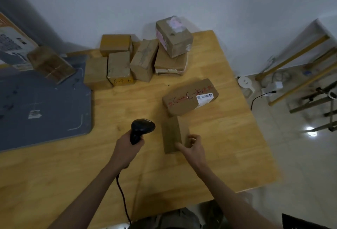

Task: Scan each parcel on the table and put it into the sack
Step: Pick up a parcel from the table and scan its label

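Observation:
My left hand (127, 148) grips a black corded barcode scanner (141, 129), its head pointing toward a small brown parcel (171, 134). My right hand (192, 146) holds that parcel at its near end, thumb on one side and fingers round the other. Just beyond it lies a larger brown parcel (189, 96) with red writing and a white label. Several more cardboard parcels (138, 59) are stacked along the table's far edge, one box (174, 35) on top of a flat one. No sack is in view.
The wooden table (228, 146) ends at the right over a tiled floor. A grey mat (45, 108) covers the table's left side, with a taped box (52, 63) at its far edge. Wooden frames and cables (291, 75) stand at the right wall.

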